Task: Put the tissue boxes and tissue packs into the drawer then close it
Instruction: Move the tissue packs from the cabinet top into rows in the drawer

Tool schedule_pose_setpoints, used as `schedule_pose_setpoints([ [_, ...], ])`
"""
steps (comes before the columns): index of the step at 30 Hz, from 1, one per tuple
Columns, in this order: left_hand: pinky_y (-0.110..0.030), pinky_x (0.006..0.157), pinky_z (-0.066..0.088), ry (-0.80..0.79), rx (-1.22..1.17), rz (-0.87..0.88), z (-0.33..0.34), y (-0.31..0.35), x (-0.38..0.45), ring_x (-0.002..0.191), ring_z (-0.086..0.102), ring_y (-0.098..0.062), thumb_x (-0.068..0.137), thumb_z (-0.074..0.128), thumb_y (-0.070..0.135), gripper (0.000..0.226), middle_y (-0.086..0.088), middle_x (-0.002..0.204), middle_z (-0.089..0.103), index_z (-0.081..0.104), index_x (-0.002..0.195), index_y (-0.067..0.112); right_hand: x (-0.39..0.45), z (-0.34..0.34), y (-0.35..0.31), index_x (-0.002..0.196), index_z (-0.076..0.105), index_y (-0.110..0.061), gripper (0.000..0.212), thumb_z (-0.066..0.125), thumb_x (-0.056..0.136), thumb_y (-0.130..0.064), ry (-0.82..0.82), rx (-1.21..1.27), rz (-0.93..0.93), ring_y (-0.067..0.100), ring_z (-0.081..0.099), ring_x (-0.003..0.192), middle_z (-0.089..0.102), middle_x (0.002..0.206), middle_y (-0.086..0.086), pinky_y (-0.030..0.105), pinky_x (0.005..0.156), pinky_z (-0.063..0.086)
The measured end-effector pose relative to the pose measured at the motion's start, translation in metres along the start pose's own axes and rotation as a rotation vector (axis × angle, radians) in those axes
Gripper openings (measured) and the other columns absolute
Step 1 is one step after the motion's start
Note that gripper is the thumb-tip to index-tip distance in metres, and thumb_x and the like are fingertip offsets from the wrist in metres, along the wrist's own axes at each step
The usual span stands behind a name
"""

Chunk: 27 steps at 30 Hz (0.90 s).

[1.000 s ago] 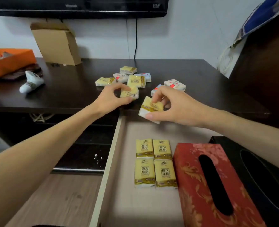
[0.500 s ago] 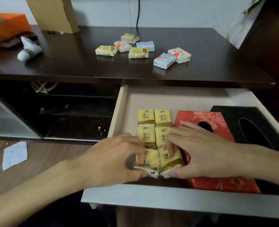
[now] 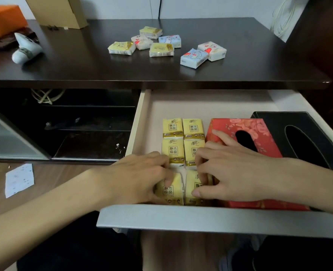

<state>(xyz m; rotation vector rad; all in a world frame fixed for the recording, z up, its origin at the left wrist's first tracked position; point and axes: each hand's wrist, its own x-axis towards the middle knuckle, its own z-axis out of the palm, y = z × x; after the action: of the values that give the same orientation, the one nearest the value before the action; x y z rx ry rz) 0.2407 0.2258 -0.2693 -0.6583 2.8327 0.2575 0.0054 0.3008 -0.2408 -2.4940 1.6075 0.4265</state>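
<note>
The pale drawer stands pulled out under the dark tabletop. Inside lie several yellow tissue packs in two columns, a red floral tissue box and a black tissue box to their right. My left hand presses a yellow pack down at the drawer's front. My right hand holds the neighbouring yellow pack against the red box. Several more packs, yellow, blue and white with hearts, lie on the tabletop.
A cardboard box and an orange box stand at the tabletop's back left, with a white sock-like item nearby. A glass-fronted shelf is left of the drawer. A paper scrap lies on the wooden floor.
Both hands carried one yellow pack each from the tabletop down into the drawer. The packs now lie flat at the front of the two columns, my fingers still on them.
</note>
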Motion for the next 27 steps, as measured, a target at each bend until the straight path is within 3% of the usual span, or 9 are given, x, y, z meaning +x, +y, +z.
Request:
schedule_pose_setpoints([
  [2,-0.017,0.057,0.022,0.017,-0.011,0.017,0.001,0.0,0.002,0.112,0.035,-0.001,0.071,0.038,0.079,0.059,0.016,0.12,0.043,0.057,0.11,0.039,-0.001,0.002,0.002,0.083,0.069,-0.031,0.057,0.033,0.091,-0.075,0.012,0.022,-0.005,0.006,0.044,0.111,0.051,0.105,-0.017,0.047,0.124,-0.007],
  [5,-0.022,0.066,0.033,0.028,-0.013,0.035,-0.001,0.001,0.002,0.117,0.034,-0.002,0.075,0.038,0.079,0.061,0.015,0.123,0.039,0.06,0.118,0.041,-0.002,-0.001,0.006,0.09,0.074,-0.033,0.051,0.038,0.095,-0.068,0.024,0.043,-0.038,0.001,0.044,0.11,0.054,0.107,-0.02,0.043,0.125,-0.004],
  [7,-0.024,0.071,0.038,0.057,-0.022,0.04,-0.007,0.003,0.0,0.117,0.036,-0.002,0.079,0.038,0.078,0.059,0.016,0.121,0.042,0.062,0.119,0.041,0.0,-0.01,0.012,0.093,0.075,-0.034,0.045,0.04,0.097,-0.061,0.09,0.045,-0.061,0.001,0.047,0.106,0.057,0.106,-0.02,0.038,0.121,0.012],
  [10,-0.033,0.083,0.049,0.19,-0.115,-0.007,-0.025,-0.007,0.004,0.111,0.046,-0.002,0.084,0.04,0.074,0.052,0.019,0.115,0.05,0.064,0.115,0.039,0.017,-0.027,0.028,0.091,0.073,-0.03,0.035,0.042,0.095,-0.047,0.27,0.145,-0.024,0.012,0.056,0.102,0.062,0.102,-0.014,0.038,0.1,0.041],
  [12,-0.04,0.086,0.051,0.297,-0.164,-0.065,-0.04,-0.022,0.016,0.111,0.052,-0.005,0.088,0.046,0.066,0.043,0.017,0.115,0.054,0.064,0.114,0.038,0.036,-0.035,0.044,0.099,0.072,-0.03,0.031,0.044,0.095,-0.041,0.323,0.224,0.079,0.019,0.059,0.11,0.064,0.11,-0.009,0.043,0.093,0.047],
  [16,-0.04,0.1,0.044,0.275,-0.073,-0.166,-0.049,-0.052,0.061,0.124,0.052,-0.019,0.096,0.053,0.049,0.046,0.001,0.132,0.056,0.057,0.133,0.021,0.083,-0.035,0.07,0.13,0.062,-0.023,0.037,0.047,0.097,-0.027,0.156,0.186,0.265,0.029,0.053,0.132,0.058,0.141,0.003,0.044,0.103,0.046],
  [20,-0.043,0.105,0.035,0.157,0.169,-0.246,-0.034,-0.065,0.091,0.122,0.056,-0.027,0.099,0.036,0.056,0.054,-0.006,0.13,0.062,0.053,0.132,0.018,0.11,-0.021,0.076,0.098,0.056,-0.018,0.013,0.047,0.09,-0.021,0.016,0.237,0.359,0.036,0.06,0.115,0.064,0.121,0.013,0.041,0.091,0.051],
  [24,-0.043,0.102,0.036,0.168,0.155,-0.2,-0.027,-0.073,0.094,0.118,0.059,-0.023,0.098,0.035,0.058,0.05,0.0,0.123,0.066,0.056,0.129,0.024,0.109,-0.02,0.077,0.114,0.068,-0.025,0.035,0.048,0.085,-0.025,-0.001,0.325,0.39,0.032,0.061,0.117,0.066,0.127,0.007,0.044,0.098,0.051],
  [27,-0.038,0.094,0.036,0.188,0.079,-0.137,-0.026,-0.075,0.09,0.112,0.061,-0.017,0.096,0.043,0.056,0.041,0.008,0.116,0.068,0.059,0.123,0.03,0.105,-0.02,0.079,0.111,0.073,-0.024,0.037,0.048,0.085,-0.021,0.001,0.365,0.389,0.03,0.063,0.115,0.07,0.124,0.005,0.045,0.098,0.053],
])
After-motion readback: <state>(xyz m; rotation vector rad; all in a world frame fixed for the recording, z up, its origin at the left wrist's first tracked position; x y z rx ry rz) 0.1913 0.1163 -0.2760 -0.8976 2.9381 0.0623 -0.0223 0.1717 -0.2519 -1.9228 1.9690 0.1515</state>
